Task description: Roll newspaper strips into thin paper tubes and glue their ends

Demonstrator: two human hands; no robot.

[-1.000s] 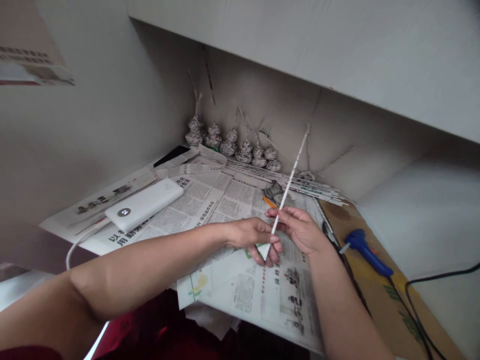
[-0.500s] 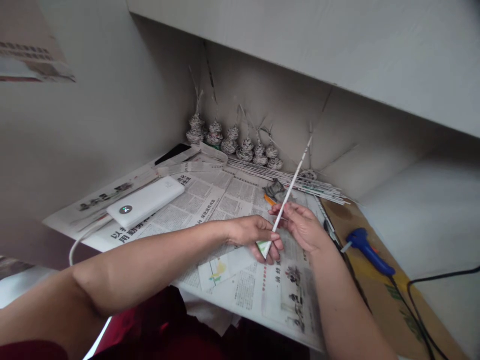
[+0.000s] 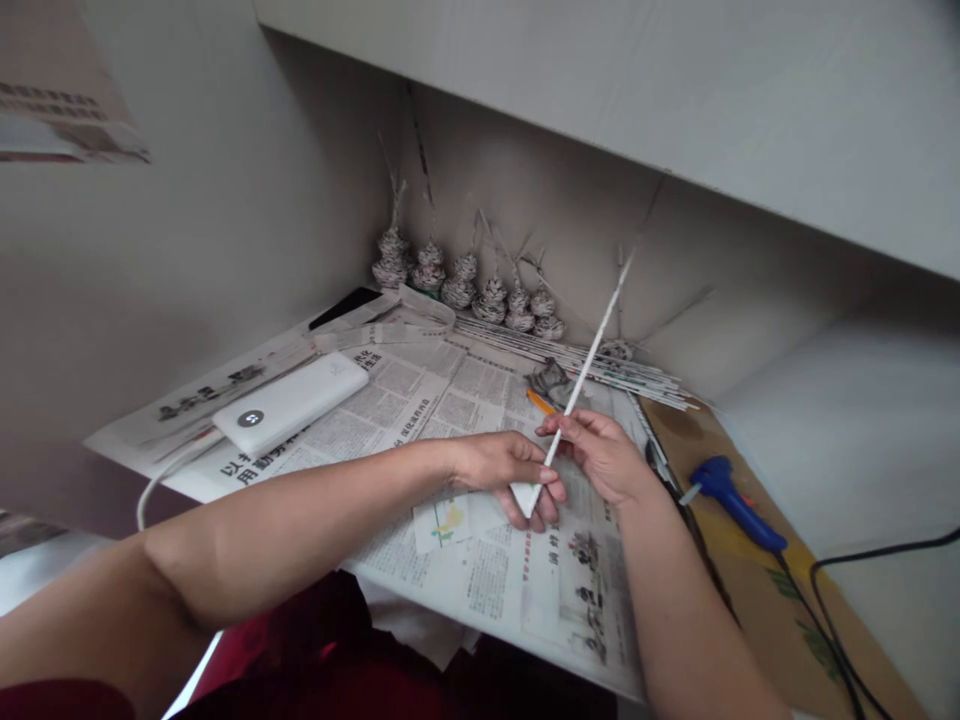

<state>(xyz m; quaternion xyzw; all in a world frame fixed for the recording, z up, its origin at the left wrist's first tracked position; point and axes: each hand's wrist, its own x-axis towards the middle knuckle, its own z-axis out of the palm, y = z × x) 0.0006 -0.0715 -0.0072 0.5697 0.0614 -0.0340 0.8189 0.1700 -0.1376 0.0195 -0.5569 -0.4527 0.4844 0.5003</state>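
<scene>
A thin white rolled paper stick (image 3: 594,350) slants up and away from my two hands. My left hand (image 3: 517,475) pinches its lower end, where a flat white flap of paper shows between thumb and fingers. Slightly higher, my right hand (image 3: 596,450) is closed on the stick with thumb and fingertips. Below my left wrist, a paper strip with a yellow and green print (image 3: 442,520) trails over the newspaper (image 3: 420,400). The strip's upper part is hidden by my left hand.
Several gourd-shaped woven paper pieces (image 3: 465,282) stand along the back wall. Before them lies a bundle of paper sticks (image 3: 622,372). A white power bank (image 3: 292,400) rests at left. An orange-handled tool (image 3: 540,402) lies behind my right hand. A blue glue gun (image 3: 739,505) sits on cardboard (image 3: 806,620).
The printed strip has shortened on the table, drawn toward my hands. The paper stick has turned between my fingers and its far tip reaches a little higher. Both hands stay nearly in place.
</scene>
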